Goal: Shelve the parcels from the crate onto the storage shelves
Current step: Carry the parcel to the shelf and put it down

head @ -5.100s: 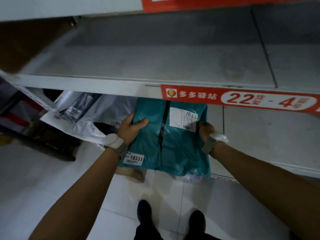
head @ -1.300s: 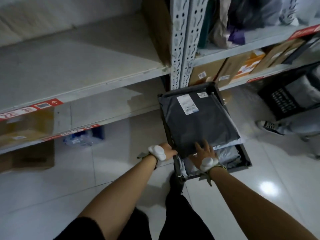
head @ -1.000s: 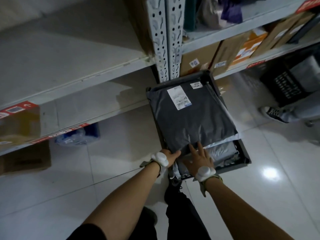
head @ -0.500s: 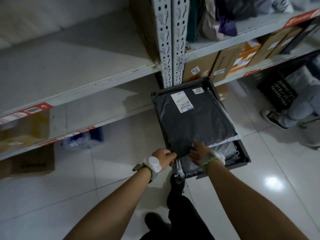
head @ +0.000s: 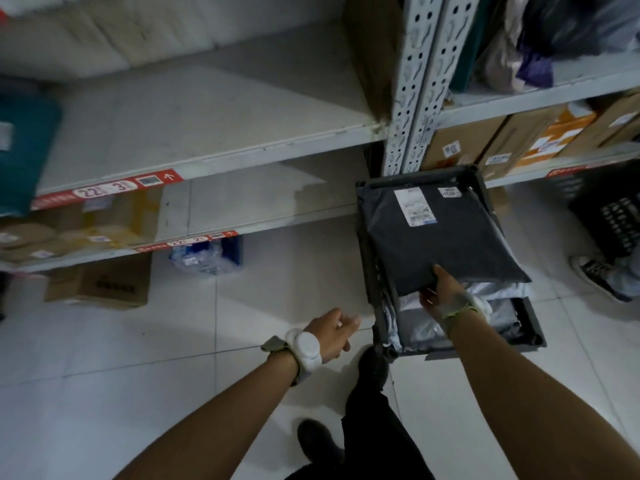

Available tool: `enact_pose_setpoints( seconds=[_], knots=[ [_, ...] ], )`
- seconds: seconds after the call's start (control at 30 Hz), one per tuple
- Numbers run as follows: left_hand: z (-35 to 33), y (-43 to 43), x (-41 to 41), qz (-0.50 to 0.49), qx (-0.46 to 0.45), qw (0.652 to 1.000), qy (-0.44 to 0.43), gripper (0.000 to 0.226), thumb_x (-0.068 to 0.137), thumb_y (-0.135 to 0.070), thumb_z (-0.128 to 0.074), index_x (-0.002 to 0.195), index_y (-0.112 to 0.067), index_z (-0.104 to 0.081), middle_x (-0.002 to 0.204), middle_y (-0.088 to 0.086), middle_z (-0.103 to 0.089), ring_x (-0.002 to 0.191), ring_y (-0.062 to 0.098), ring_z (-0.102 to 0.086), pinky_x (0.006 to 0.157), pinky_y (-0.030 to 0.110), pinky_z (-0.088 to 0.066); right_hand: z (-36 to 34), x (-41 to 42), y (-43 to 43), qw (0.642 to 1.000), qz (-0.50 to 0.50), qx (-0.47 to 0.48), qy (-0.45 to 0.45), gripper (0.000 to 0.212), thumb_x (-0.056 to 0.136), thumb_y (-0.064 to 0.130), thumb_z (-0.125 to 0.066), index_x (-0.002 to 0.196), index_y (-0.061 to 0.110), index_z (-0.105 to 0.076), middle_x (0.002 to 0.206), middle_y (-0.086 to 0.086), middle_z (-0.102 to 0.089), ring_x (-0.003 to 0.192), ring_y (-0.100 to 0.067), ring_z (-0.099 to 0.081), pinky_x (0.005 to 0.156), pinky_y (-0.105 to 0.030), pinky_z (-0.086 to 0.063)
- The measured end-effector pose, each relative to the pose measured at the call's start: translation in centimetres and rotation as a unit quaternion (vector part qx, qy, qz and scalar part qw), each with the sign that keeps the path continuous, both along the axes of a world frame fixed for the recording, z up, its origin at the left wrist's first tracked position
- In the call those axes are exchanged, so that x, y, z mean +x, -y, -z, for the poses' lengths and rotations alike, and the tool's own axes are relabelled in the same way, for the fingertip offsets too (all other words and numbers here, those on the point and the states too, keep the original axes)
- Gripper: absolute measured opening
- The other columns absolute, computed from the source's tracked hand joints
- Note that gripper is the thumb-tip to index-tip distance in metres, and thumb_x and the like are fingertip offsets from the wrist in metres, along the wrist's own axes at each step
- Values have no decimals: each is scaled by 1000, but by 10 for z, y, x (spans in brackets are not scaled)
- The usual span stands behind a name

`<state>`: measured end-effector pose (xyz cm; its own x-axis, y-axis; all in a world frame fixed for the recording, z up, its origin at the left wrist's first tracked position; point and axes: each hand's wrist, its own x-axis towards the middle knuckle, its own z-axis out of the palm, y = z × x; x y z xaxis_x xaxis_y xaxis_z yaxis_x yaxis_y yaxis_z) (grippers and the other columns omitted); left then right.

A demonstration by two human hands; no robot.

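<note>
left grip [head: 330,336] pulled off crate [head: 415,176], right grip [head: 441,294] now pinching dark parcel [head: 440,244]

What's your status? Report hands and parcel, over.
Right hand grips dark parcel at near edge, atop crate. Left hand open, free beside crate. Nothing on top of parcel.

Dim view, as I see it. A soft glare patch lies on the floor tiles [head: 221,327] at 8 o'clock. Motion blur smears the teal parcel [head: 24,150] at 9 o'clock. The shelf uprights [head: 419,81] lean at 1 o'clock.
</note>
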<state>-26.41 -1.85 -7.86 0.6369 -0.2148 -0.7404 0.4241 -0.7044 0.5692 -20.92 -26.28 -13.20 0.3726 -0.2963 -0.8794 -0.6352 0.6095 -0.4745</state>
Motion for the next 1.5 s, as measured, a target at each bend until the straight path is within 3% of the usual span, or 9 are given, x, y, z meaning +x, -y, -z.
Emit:
enact_pose_setpoints(
  seconds=[0.13,0.33,0.47,0.67,0.9,1.07,1.23,1.4,1.5],
  knots=[
    [-18,-20,4,23,15,999,36,37,95,-48,-55,119,-19,-52,92,-2,-68,69,11,-60,64,23,-49,-69,12,5,953,-207,-220,-12,50,87,53,-59,109,8,-58,109,-14,-62,96,-37,-63,82,-43,-50],
    [-61,-58,36,-13,23,988,151,35,90,-39,-64,119,-22,-52,112,-1,-65,91,19,-65,78,27,-52,-159,28,-12,824,-406,-364,152,31,92,36,-63,99,5,-63,93,-10,-67,87,-34,-63,82,-49,-54],
    [-99,-93,48,-70,-10,971,229,34,87,-40,-68,113,-28,-50,112,0,-67,96,20,-66,88,38,-55,-208,29,-21,646,-587,-441,210,48,96,31,-63,138,11,-52,128,-6,-59,121,-30,-57,97,-38,-48],
    [-161,-139,15,-58,6,957,285,63,85,-44,-71,136,-25,-39,132,0,-55,121,23,-55,99,32,-44,-294,3,-74,343,-675,-592,275,35,96,38,-58,130,28,-57,123,-4,-65,114,-29,-61,92,-37,-50],
    [-225,-190,-39,-217,-196,910,294,36,79,-34,-79,109,-39,-60,113,-21,-64,119,15,-57,95,29,-43,-396,-25,-147,174,-643,-631,399,23,94,40,-62,96,18,-54,79,2,-55,78,-26,-59,66,-32,-44],
    [-271,-217,-39,-328,-225,831,390,20,83,-34,-77,102,-31,-71,103,-10,-75,105,19,-69,96,39,-52,-455,-21,-178,215,-614,-618,441,32,86,38,-72,82,19,-48,70,6,-50,67,-18,-49,63,-32,-42],
    [-328,-231,-37,-355,-213,734,538,9,95,-22,-63,99,-29,-67,96,-20,-68,90,-1,-64,84,28,-52,-487,-6,-184,402,-471,-591,517,43,72,44,-84,99,27,-55,91,8,-67,84,-13,-64,76,-28,-50],
    [-386,-251,-38,-400,-258,654,588,7,96,-23,-63,100,-26,-68,86,-24,-71,84,-6,-67,72,16,-52,-487,10,-194,628,-292,-362,624,110,56,53,-92,142,17,-34,136,1,-51,120,-13,-55,103,-31,-45],
    [-434,-262,-41,-410,-303,620,596,5,95,-25,-64,96,-29,-68,87,-21,-73,91,4,-69,77,22,-55,-488,13,-213,675,-361,-184,617,85,55,50,-93,126,15,-62,123,-3,-69,112,-21,-67,97,-42,-53]
  ],
)
